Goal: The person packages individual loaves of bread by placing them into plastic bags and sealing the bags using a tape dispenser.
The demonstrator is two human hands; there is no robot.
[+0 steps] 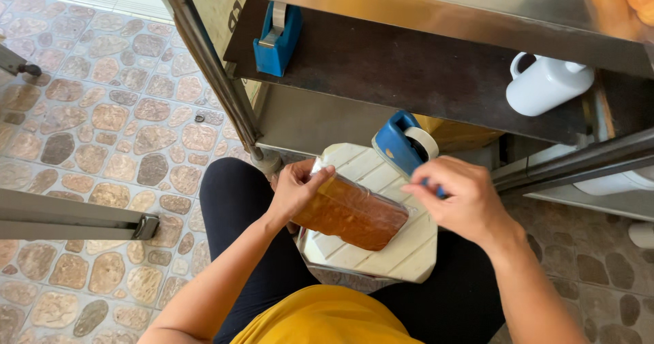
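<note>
Seated person viewed from above, with the white slatted plastic board (409,245) on the lap as landmark. Far left of the board, a cobbled stone floor (102,133). At the board's left corner, the left hand (294,191) pinches the end of a clear plastic bag of brown contents (351,212), which lies diagonally across the board's middle. Above the board, a blue tape dispenser (276,37) sits on a dark shelf under a steel bench (409,7). At the board's upper right edge, the right hand (463,197) grips a second blue tape dispenser with a white roll (402,142). Farther right, on the shelf, stands a white plastic jug (545,85).
</note>
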